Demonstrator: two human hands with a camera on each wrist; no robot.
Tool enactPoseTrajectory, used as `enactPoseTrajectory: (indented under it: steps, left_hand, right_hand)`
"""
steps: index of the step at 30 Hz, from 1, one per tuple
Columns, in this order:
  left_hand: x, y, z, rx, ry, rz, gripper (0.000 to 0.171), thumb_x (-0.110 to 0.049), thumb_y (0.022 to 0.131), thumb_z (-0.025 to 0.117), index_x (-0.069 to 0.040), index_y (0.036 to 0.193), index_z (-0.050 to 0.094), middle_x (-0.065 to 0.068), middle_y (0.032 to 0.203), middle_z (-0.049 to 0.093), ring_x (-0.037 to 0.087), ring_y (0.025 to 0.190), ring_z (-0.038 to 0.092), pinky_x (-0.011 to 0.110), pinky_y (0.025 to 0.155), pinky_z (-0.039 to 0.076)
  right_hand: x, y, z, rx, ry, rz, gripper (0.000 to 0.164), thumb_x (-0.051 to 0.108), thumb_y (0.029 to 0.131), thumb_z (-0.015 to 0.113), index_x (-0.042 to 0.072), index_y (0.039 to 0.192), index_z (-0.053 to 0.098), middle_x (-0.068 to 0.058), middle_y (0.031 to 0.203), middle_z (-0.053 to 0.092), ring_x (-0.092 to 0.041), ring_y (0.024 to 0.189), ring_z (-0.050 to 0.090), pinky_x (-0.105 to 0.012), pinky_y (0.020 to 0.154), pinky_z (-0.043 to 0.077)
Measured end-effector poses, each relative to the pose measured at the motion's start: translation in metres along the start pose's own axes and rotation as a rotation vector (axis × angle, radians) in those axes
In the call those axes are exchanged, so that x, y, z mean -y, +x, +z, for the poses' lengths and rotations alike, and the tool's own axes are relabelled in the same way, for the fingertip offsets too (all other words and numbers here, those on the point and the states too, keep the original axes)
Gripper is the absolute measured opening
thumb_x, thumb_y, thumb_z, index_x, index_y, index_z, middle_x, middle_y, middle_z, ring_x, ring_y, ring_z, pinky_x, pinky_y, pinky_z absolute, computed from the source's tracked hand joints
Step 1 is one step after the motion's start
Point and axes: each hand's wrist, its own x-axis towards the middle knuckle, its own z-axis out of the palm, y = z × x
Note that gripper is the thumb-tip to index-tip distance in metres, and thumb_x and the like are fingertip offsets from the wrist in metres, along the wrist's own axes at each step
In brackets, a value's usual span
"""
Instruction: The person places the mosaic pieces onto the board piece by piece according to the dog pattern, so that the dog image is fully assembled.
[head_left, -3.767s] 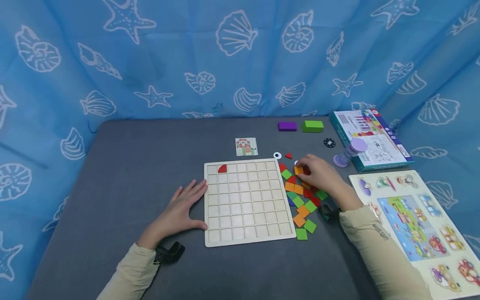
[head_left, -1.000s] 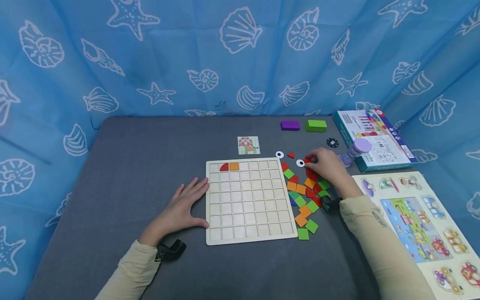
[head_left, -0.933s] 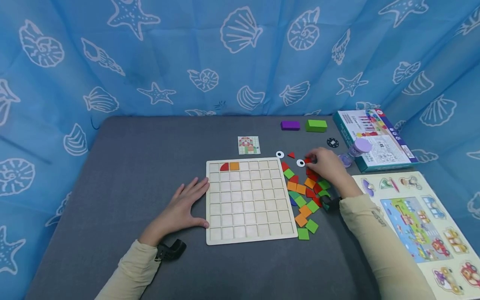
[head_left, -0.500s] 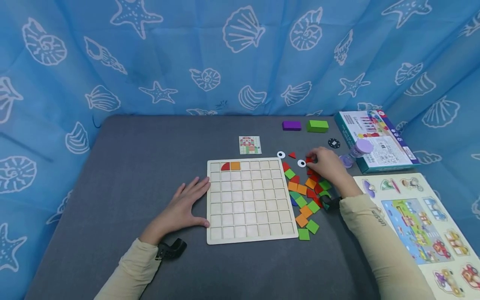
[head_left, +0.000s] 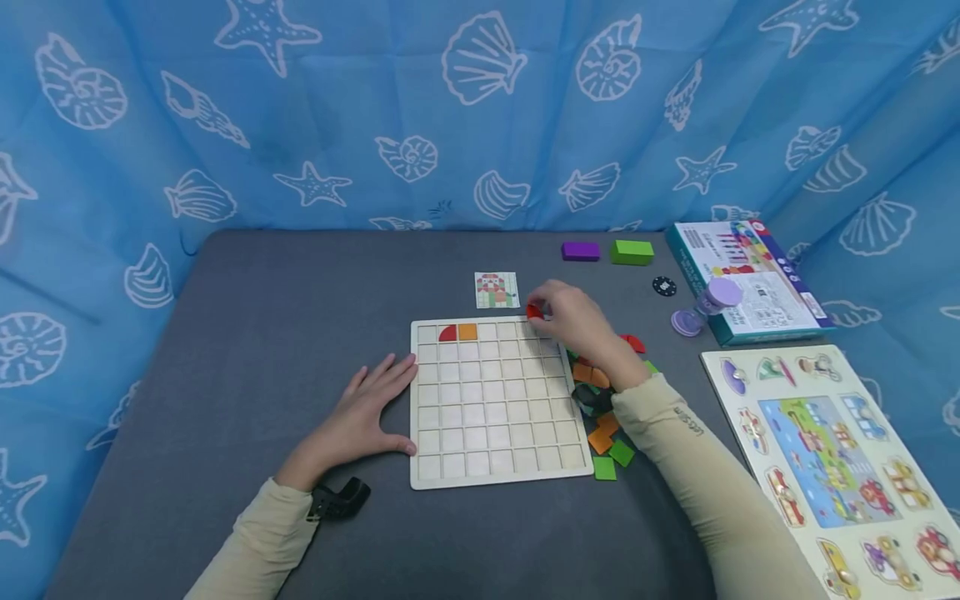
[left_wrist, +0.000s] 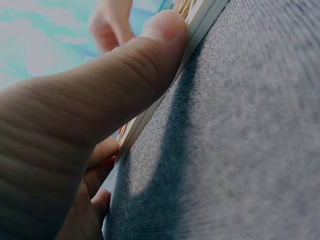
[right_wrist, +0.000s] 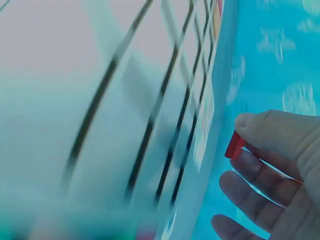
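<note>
A pale wooden grid board lies on the grey table. In its top row sit a red quarter-circle tile and, beside it, an orange square tile. My left hand rests against the board's left edge, fingers spread and thumb on the rim. Over the board's upper right corner, my right hand pinches a small red tile between thumb and fingertip; its full outline is partly covered. Beyond the top edge lies a small patterned picture card.
Loose tiles, such as a green square, lie right of the board, partly under my right forearm. Farther right are a puzzle board, a box and a lilac hourglass-shaped object. Purple and green blocks stand behind.
The orange square came onto the board between the oldest frame and one second ago. Since then my right hand has moved left from the pile with a red tile. My left hand stays put.
</note>
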Motion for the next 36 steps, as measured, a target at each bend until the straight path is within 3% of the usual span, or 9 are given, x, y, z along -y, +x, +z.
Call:
enactPoseTrajectory:
  steps: [5, 11, 27, 31, 36]
  left_hand:
    - [0.002, -0.001, 0.000, -0.003, 0.002, 0.005, 0.109, -0.064, 0.057, 0.067, -0.016, 0.143, 0.019, -0.002, 0.149, 0.014, 0.024, 0.137, 0.006, 0.053, 0.103, 0.002]
    - [0.003, 0.001, 0.002, -0.016, 0.019, 0.028, 0.110, -0.065, 0.057, 0.066, -0.016, 0.143, 0.021, -0.001, 0.149, 0.015, 0.026, 0.136, 0.007, 0.054, 0.103, 0.004]
    - [-0.001, 0.002, 0.000, -0.016, 0.019, 0.005, 0.109, -0.061, 0.057, 0.070, -0.015, 0.143, 0.021, -0.001, 0.148, 0.016, 0.024, 0.136, 0.008, 0.053, 0.104, 0.003]
    - [0.002, 0.001, 0.002, -0.015, 0.014, 0.003, 0.109, -0.063, 0.057, 0.068, -0.015, 0.143, 0.021, -0.003, 0.149, 0.015, 0.023, 0.137, 0.007, 0.052, 0.104, 0.002]
    - [0.003, 0.001, 0.003, -0.016, 0.010, 0.003, 0.110, -0.065, 0.056, 0.067, -0.016, 0.143, 0.021, -0.003, 0.149, 0.015, 0.023, 0.137, 0.006, 0.052, 0.104, 0.002]
  right_hand:
    - [0.033, 0.020, 0.019, 0.073, -0.028, -0.097, 0.022, 0.015, 0.078, 0.067, 0.007, 0.099, 0.066, -0.004, 0.094, 0.061, -0.017, 0.083, 0.056, -0.033, 0.071, 0.046]
    - [0.044, 0.027, 0.030, 0.127, -0.085, -0.103, 0.020, 0.016, 0.078, 0.067, 0.012, 0.098, 0.068, 0.000, 0.096, 0.064, -0.015, 0.090, 0.057, -0.032, 0.075, 0.046]
    - [0.048, 0.024, 0.033, 0.115, -0.161, -0.104, 0.025, 0.025, 0.076, 0.071, 0.017, 0.099, 0.069, 0.000, 0.091, 0.060, -0.014, 0.078, 0.054, -0.032, 0.066, 0.045]
    - [0.042, 0.019, 0.026, 0.114, -0.106, -0.089, 0.028, 0.024, 0.077, 0.070, 0.015, 0.103, 0.068, -0.002, 0.095, 0.061, -0.017, 0.086, 0.057, -0.033, 0.069, 0.046]
    - [0.018, 0.005, 0.006, 0.055, -0.005, -0.037, 0.026, 0.017, 0.079, 0.067, 0.009, 0.104, 0.066, -0.006, 0.097, 0.062, -0.021, 0.087, 0.057, -0.036, 0.073, 0.046]
